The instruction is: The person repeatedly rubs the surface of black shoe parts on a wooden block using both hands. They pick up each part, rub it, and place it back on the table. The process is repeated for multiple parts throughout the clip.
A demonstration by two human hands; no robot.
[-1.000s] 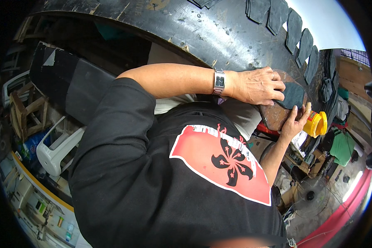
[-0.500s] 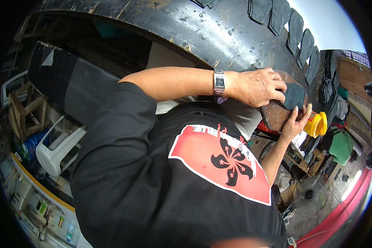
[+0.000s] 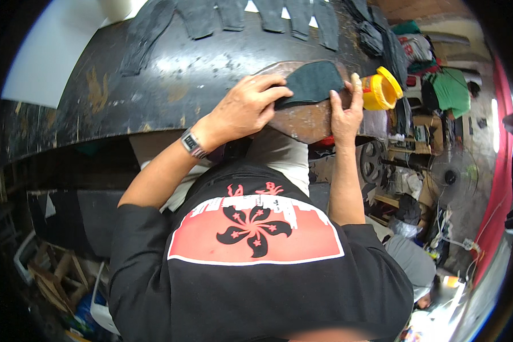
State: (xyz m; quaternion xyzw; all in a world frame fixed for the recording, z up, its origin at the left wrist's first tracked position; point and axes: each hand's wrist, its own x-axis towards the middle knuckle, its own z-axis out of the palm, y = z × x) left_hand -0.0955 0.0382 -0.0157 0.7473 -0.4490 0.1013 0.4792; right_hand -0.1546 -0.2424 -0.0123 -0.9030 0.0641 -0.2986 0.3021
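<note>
A dark, flat, leather-like piece (image 3: pixel 312 83) with rounded ends lies on a brown, worn, rounded board (image 3: pixel 302 124) at the near edge of the black table. My left hand (image 3: pixel 248 108), wearing a metal wristwatch (image 3: pixel 192 143), has its fingers bent and closed on the left end of the piece. At the opposite end is my right hand (image 3: pixel 347 117), thumb and fingers stretched apart. Its thumb tip reaches the lower right edge of the piece. A yellow open tub (image 3: pixel 380 91) stands tilted just right of my right fingers; its contents are hard to see.
Several similar dark pieces (image 3: pixel 271 16) lie in a row along the far side of the black table (image 3: pixel 154 97). A white sheet (image 3: pixel 51 54) covers its far left. Right of me are a floor fan (image 3: pixel 450 175), a green cloth (image 3: pixel 447 91) and a person in grey (image 3: pixel 410 262).
My view has turned, so the board, piece and tub appear farther left and higher. My left hand stays at the left end of the piece, my right hand at its right end.
</note>
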